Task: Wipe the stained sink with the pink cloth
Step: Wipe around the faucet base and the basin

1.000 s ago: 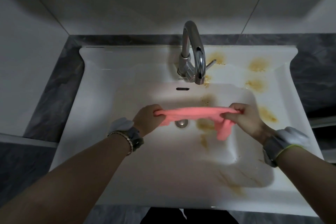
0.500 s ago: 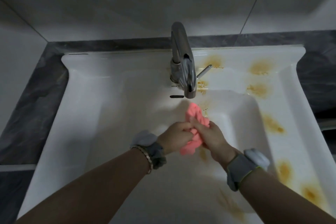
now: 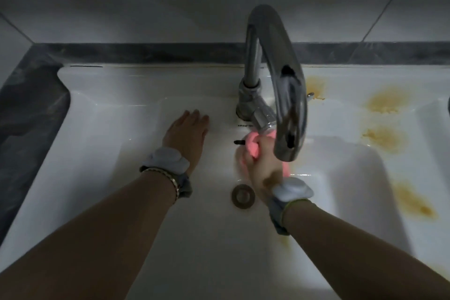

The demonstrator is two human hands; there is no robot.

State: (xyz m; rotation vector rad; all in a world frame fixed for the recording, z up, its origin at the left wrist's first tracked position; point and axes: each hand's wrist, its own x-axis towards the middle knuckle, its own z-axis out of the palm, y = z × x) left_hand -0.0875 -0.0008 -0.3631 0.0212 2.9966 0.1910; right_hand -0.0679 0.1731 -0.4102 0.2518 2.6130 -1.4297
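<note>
The sink (image 3: 102,114) is showing glossy white ceramic, with dull rusty-yellow stains (image 3: 382,102) blotching its surface right of the faucet (image 3: 280,85). The faucet is gleaming as polished chrome metal, while the pink cloth (image 3: 253,147) beneath its spout is looking soft and matt.

A curved chrome faucet (image 3: 272,85) rises in the foreground, its spout arching forward. Behind it runs a dark gray marbled ledge (image 3: 146,52), continuing down the left side, beneath a wall of pale tiles (image 3: 146,0) with thin grout lines.
</note>
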